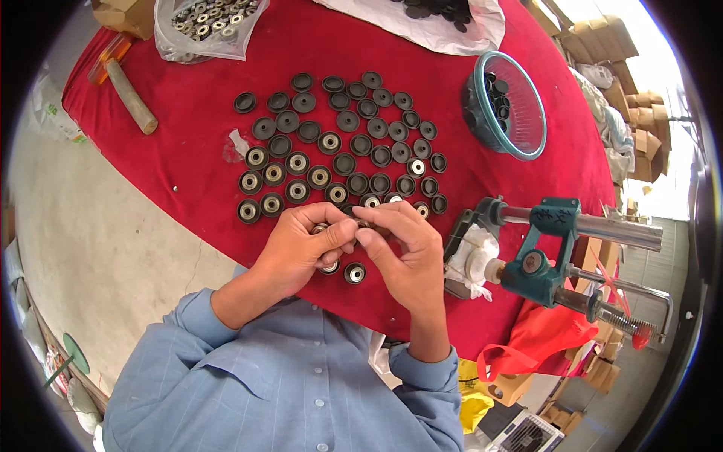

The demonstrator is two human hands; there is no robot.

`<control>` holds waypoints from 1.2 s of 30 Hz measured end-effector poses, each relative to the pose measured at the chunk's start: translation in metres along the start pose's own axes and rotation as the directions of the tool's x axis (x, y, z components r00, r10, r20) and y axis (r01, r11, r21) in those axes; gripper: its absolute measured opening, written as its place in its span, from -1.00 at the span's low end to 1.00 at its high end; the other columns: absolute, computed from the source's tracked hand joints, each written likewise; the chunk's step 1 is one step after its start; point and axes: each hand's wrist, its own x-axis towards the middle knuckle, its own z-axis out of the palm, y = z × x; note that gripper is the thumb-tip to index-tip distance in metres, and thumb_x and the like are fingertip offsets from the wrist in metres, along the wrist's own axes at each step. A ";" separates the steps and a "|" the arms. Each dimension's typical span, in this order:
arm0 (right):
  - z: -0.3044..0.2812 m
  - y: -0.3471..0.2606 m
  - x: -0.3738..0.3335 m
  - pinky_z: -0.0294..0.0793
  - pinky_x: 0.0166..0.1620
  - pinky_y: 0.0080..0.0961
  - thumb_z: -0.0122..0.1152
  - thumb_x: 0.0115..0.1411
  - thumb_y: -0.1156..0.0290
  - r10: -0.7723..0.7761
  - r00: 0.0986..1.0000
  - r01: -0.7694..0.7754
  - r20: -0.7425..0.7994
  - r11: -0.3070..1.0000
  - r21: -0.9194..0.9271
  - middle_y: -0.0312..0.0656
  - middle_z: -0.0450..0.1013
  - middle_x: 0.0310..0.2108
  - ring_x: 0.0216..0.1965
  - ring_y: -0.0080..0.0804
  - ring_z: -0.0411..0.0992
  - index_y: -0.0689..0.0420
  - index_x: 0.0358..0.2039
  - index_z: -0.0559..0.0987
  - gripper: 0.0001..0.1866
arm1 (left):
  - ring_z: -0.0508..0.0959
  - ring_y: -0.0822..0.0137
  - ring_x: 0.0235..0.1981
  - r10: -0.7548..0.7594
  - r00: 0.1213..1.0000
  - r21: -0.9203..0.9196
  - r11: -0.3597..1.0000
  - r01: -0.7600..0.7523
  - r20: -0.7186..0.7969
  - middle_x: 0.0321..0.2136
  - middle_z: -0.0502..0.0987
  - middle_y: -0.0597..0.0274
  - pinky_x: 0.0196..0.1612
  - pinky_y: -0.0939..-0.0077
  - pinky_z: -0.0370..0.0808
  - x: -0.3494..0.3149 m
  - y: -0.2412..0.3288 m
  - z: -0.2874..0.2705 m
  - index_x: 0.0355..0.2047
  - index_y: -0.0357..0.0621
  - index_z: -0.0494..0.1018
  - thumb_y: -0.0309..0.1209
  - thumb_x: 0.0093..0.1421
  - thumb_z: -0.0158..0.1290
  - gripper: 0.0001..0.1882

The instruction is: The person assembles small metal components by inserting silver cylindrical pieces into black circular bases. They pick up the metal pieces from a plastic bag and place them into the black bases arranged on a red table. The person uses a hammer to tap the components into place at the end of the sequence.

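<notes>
My left hand (309, 239) and my right hand (403, 245) meet over the near side of the red-covered table, fingertips pinched together on a small metal bearing (364, 224) that they mostly hide. Beneath and beside my left fingers, part of another bearing (321, 228) shows; whether it is held cannot be made out. Just below the hands lies a black round cap with a bearing seated in it (355, 273). Beyond them spread rows of black caps, some with bearings inside (298, 162), others without a bearing (307, 132).
A green hand press (533, 260) stands close on my right. Farther back are a clear blue-rimmed basin (544, 124) of black parts, a plastic bag (245, 47) of bearings and a white sack (482, 38) with black discs. A wooden-handled hammer (132, 98) lies far left.
</notes>
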 end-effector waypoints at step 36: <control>-0.004 0.076 0.059 0.40 0.14 -0.21 0.23 0.16 0.57 -0.398 0.914 0.132 -0.078 0.474 -0.870 -0.29 0.59 -0.06 0.00 -0.23 0.52 0.15 -0.03 0.72 -0.65 | 0.39 0.61 -0.58 -0.061 0.996 0.079 0.995 0.055 0.069 -0.23 0.67 0.01 -0.53 0.74 0.32 -0.005 0.025 -0.008 0.12 -0.43 0.51 -0.20 0.60 -0.09 -0.54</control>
